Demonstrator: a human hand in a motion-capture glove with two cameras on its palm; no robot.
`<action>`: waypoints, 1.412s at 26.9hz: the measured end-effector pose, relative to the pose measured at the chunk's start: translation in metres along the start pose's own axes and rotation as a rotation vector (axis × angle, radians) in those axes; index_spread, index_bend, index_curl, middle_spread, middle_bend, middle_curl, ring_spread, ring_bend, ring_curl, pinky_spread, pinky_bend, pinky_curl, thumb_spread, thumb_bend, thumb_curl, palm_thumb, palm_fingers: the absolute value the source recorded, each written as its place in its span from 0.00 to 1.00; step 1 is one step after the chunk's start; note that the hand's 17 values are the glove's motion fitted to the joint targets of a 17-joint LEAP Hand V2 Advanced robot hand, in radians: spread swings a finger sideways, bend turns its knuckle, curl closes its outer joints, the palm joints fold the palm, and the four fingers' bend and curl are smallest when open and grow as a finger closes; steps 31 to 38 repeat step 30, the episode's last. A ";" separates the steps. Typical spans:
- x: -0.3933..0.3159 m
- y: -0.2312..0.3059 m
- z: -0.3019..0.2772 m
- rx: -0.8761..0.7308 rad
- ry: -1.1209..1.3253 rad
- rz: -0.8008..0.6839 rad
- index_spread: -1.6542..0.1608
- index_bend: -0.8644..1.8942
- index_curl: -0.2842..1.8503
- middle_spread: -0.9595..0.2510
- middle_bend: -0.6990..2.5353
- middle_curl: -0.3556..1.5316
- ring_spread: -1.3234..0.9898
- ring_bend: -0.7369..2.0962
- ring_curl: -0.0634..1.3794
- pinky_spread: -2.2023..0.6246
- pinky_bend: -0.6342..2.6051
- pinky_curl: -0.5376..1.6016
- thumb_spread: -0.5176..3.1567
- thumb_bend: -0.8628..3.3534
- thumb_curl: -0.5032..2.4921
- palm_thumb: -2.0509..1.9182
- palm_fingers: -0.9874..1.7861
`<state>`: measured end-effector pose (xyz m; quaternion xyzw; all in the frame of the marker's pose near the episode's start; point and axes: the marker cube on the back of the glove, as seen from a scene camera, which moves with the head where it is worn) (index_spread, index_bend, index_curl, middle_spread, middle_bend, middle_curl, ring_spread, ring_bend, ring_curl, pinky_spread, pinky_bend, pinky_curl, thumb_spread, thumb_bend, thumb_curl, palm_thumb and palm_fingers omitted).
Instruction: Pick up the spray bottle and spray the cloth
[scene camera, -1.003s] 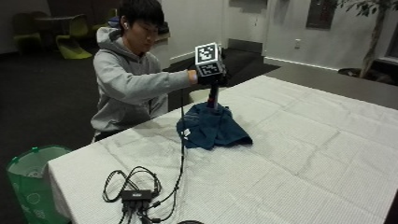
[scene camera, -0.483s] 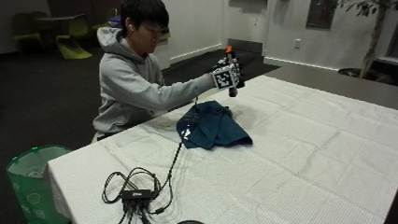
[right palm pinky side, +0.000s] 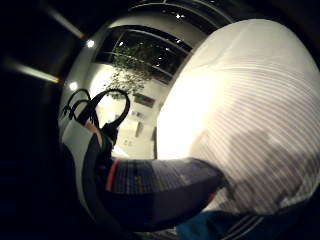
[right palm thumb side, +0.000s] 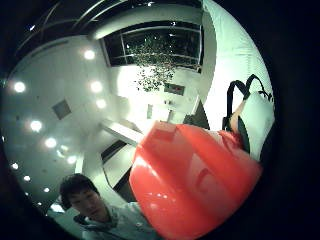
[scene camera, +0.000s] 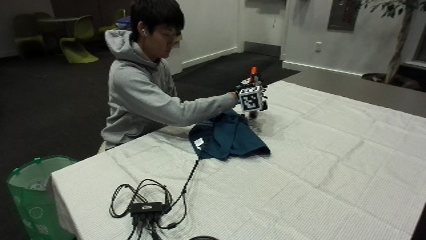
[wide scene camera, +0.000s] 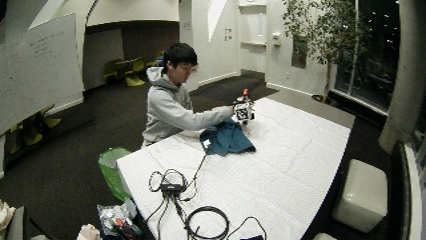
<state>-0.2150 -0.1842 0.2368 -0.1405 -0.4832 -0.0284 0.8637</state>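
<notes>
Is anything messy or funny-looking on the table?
A little. The blue cloth lies bunched up in a crumpled heap on the white tablecloth, not spread flat. The right hand grips the spray bottle beside it, upright, orange top up. I see no spill or damage.

No text, brand, number or sign can be read anywhere. The spray bottle (right palm pinky side: 155, 187) carries a dark label with rows of fine print, too small and blurred to make out. A small white tag on the cloth (scene camera: 226, 141), at the fold facing the near edge of the table (scene camera: 319, 190), shows no legible marks. The whiteboard (wide scene camera: 40, 65) bears only faint, unreadable writing.
</notes>
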 end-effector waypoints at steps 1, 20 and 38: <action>-0.003 -0.006 -0.001 0.013 -0.010 -0.010 0.83 0.48 0.38 0.72 0.40 0.44 0.51 0.45 0.35 0.69 0.30 0.44 0.11 0.20 0.39 0.78 0.85; -0.043 0.055 -0.084 -0.097 -0.144 -0.090 0.74 0.33 0.28 0.74 0.28 0.38 0.53 0.40 0.31 0.79 0.36 0.45 0.30 0.19 0.38 0.73 0.48; -0.061 0.089 -0.110 -0.072 -0.176 -0.113 0.72 0.35 0.25 0.74 0.28 0.38 0.54 0.40 0.29 0.83 0.36 0.43 0.34 0.20 0.36 0.72 0.45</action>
